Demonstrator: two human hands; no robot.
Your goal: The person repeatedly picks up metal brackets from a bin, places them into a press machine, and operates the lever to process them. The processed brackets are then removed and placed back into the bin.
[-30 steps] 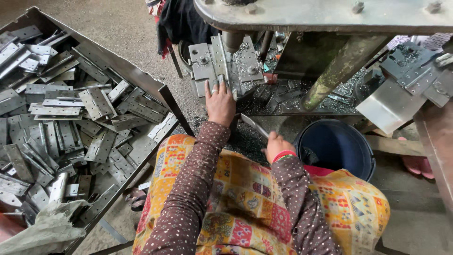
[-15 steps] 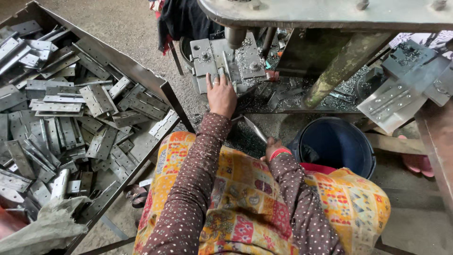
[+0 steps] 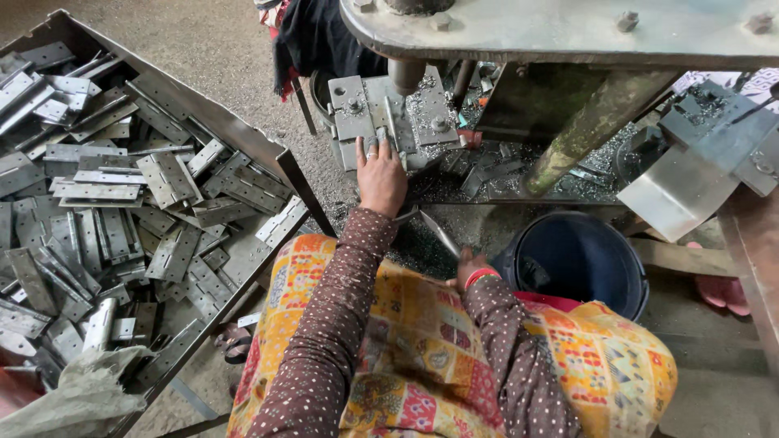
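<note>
A large metal tray [image 3: 243, 134] of flat steel hinge plates [image 3: 105, 211] lies left of the grey press die block [image 3: 389, 113]; a dark round bucket [image 3: 580, 259] sits right, nearer the person.

Left arm stretched toward 12 o'clock, sleeve dotted brown, left hand [image 3: 380, 173] flat, palm down, fingers [image 3: 371, 151] spread slightly forward with a ring on one. Right arm bent, pulled in low at 3 o'clock; right hand [image 3: 468, 266] curled, mostly hidden, red bangle at wrist.

Hinge plates [image 3: 105, 191] dull grey metal; bucket [image 3: 580, 259] smooth dark plastic; skirt [image 3: 422, 349] patterned cloth.
</note>
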